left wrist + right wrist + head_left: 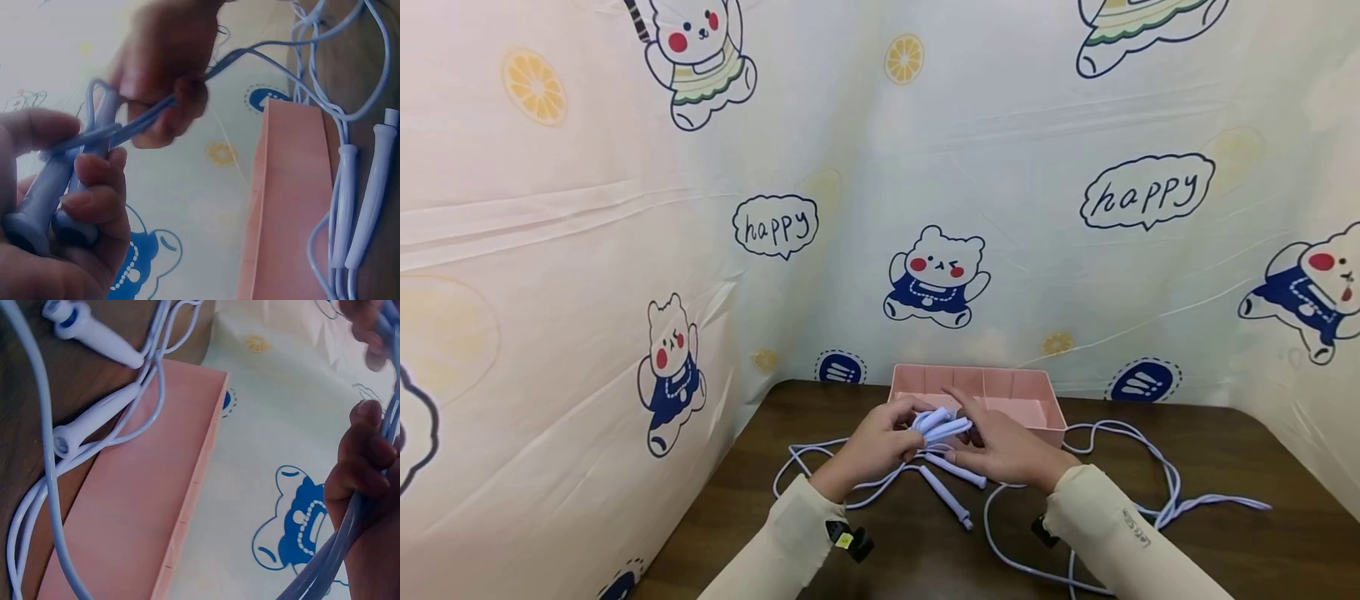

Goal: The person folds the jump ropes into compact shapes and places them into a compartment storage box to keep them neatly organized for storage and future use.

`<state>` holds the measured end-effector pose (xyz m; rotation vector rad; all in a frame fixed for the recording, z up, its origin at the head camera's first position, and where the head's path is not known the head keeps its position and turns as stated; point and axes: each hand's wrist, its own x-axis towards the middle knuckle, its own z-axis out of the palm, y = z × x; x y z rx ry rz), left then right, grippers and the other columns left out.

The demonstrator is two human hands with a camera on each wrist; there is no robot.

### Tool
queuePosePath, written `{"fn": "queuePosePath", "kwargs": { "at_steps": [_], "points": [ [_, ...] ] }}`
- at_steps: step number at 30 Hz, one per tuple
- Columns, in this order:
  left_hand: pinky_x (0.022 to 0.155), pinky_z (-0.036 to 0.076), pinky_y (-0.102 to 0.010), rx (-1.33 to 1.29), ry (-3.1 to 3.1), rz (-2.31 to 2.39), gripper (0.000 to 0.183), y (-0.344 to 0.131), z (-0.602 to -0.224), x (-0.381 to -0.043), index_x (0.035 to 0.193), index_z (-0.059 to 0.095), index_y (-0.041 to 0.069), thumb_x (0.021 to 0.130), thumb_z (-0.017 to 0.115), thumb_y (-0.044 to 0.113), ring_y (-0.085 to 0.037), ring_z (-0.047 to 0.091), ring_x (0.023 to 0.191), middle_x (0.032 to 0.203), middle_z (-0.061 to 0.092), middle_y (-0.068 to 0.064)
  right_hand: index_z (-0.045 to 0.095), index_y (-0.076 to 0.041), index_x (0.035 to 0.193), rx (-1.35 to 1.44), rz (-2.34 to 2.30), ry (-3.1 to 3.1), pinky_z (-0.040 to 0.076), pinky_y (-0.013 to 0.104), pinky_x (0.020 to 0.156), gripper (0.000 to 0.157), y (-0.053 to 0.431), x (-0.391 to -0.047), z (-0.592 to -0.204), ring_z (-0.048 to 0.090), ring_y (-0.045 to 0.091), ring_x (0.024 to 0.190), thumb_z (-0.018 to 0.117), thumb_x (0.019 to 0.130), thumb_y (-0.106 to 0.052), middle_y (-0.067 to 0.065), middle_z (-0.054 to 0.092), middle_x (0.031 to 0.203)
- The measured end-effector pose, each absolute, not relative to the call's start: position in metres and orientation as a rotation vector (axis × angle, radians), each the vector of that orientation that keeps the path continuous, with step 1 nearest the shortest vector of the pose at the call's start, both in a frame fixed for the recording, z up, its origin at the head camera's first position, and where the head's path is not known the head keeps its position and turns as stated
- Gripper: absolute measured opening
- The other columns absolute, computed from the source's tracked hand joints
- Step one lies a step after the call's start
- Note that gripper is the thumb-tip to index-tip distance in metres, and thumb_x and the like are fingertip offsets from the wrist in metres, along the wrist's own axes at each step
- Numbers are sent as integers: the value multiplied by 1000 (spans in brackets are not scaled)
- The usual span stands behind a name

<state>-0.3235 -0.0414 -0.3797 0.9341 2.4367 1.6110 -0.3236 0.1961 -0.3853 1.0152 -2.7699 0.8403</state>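
Pale blue jump rope handles (45, 190) lie side by side in my left hand (880, 442), whose fingers and thumb grip them. Cord of the same jump rope (943, 425) crosses over the handles in the left wrist view. My right hand (1007, 446) holds the doubled cord (147, 117) a short way from the handles, with its fingers curled round it. Both hands are above the table, in front of the pink box. Below them, two more pale blue handles (945, 496) rest on the table with their cords; neither hand touches these handles.
The pink divided box (1052, 400) stands at the table's back edge. Loose cord (1172, 492) loops over the dark wooden table (1240, 558) on the right, and more cord (790, 467) lies left. A printed curtain (850, 125) encloses the back and sides.
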Motion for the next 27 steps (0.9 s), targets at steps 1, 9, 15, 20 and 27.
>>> {"fn": "queuePosePath", "kwargs": {
  "at_steps": [1,9,15,20,27],
  "points": [
    [55,50,-30,936,2443,1606,34,-41,-380,-324,119,63,19,86,58,9,-19,56,66,89,60,-5,14,-33,155,1003,835,-2777,49,30,63,84,196,-323,-385,54,7,65,62,89,-56,-11,55,77],
    [64,55,-33,936,2474,1575,32,-37,-383,-325,116,69,18,85,65,13,-20,62,78,102,64,-1,23,-18,151,900,598,-2798,49,28,65,79,194,-323,-385,53,4,63,55,92,-59,-15,53,77],
    [62,56,-41,916,2397,1597,33,-37,-385,-327,117,69,16,84,65,10,-25,64,72,98,64,-5,27,-15,148,844,541,-2850,45,26,52,72,192,-323,-383,48,7,49,58,93,-51,-10,48,63],
    [58,57,-40,934,2402,1639,42,-33,-388,-325,126,65,19,86,65,7,-27,65,70,99,64,-6,33,-15,143,719,588,-2888,48,31,64,59,188,-324,-383,53,9,61,54,96,-44,-6,55,75],
    [63,56,-33,1017,2374,1719,51,-30,-386,-322,132,60,23,84,63,3,-25,64,96,127,52,-2,41,-17,134,888,1006,-2839,44,39,87,35,183,-325,-394,54,14,93,46,101,-29,-4,55,110]
  ]
}}
